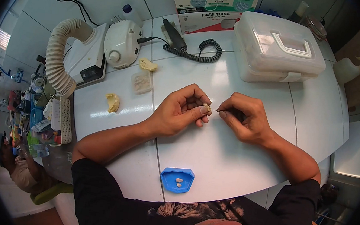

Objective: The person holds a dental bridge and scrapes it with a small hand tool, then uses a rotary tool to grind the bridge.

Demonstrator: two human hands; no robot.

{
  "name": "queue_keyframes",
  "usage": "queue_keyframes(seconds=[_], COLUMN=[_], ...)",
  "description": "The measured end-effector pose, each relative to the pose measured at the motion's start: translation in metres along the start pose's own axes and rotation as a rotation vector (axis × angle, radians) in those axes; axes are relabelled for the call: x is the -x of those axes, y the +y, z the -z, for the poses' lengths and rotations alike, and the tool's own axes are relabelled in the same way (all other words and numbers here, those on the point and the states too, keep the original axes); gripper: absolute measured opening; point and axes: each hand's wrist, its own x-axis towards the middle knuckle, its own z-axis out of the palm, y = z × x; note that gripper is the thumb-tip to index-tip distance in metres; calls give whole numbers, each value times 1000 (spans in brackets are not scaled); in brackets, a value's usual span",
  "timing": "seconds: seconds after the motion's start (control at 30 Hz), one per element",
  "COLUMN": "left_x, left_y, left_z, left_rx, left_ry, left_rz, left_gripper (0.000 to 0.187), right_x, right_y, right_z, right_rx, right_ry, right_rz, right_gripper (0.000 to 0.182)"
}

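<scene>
My left hand is closed, with thumb and fingertips pinching a small cream-coloured dental piece above the white table. Facing it, my right hand pinches a thin, pointed tool between thumb and forefinger. The tool's tip is right at the piece's edge; most of the tool is hidden in the hand. Nearer my body, a blue tray holds small tooth-coloured pieces. To the left lie a yellowish dental cast, a second cast and a small clear box with pale bits in it.
A white control unit, a ribbed hose and a corded handpiece occupy the back left. Mask boxes and a white carry case stand behind my hands. A cluttered basket is left; another person sits beyond.
</scene>
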Motion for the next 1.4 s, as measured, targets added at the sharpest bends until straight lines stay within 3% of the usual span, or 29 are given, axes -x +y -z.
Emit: queue_keyframes(seconds=[1.17,1.4], left_x=[4,5], left_y=[5,8], left_z=[-3,-3], left_rx=[-73,-78], left_ry=[-28,-35], left_rz=[53,83], left_gripper=[19,18], right_x=[3,3], right_y=[-4,-4], right_z=[0,-2], right_rx=[58,50], right_ry=[-7,74], right_rz=[89,120], right_gripper=[15,15])
